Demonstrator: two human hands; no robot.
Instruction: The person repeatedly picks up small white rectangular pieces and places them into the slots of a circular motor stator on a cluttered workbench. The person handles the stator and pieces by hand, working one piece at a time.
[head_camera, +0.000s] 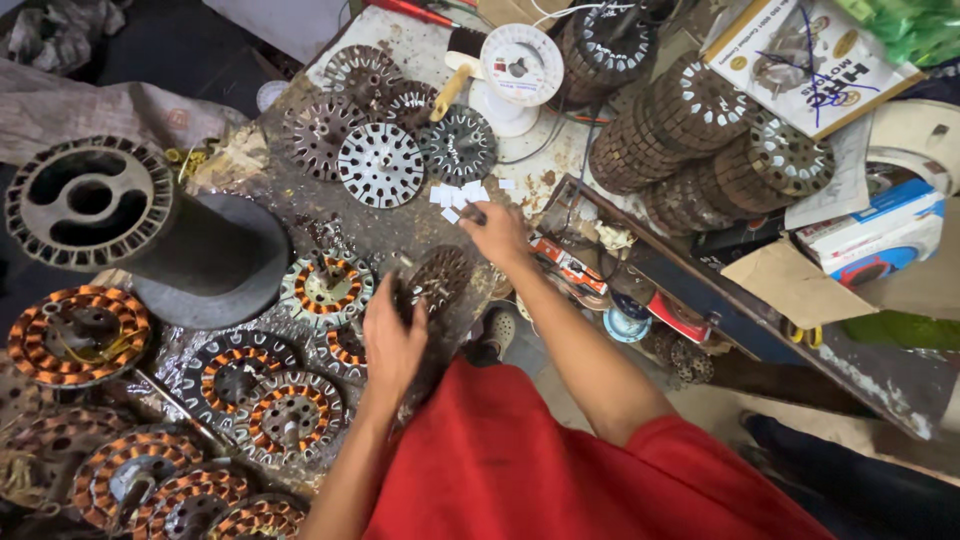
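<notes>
A bare slotted stator core (437, 280), dark and round, is held on edge at the near rim of the workbench (400, 225), just right of centre. It is gripped by the left hand (392, 338), whose fingers are closed over its lower left edge. The core is tilted, with its slotted face turned upward and to the right.

The right hand (497, 232) is extended past the core to a small heap of white paper slips (458, 195) lying on the bench top. Its fingertips are drawn together at the edge of the heap; whether a slip is pinched between them cannot be told.

Just left of the held core, a stator wound with copper wire (326, 288) lies flat. Further wound stators (240, 385) are laid in a group along the near left part of the bench. Behind the paper slips, several bare stator discs (381, 163) are spread flat, overlapping one another. A white wire spool (520, 66) stands behind these, with a wooden-handled brush (455, 70) beside it. At the far right, stacks of bare cores (690, 130) are leaned against one another. A tall black cylindrical form (150, 235) topped by a slotted ring is seen at the left. A red garment (560, 470) fills the lower foreground.
</notes>
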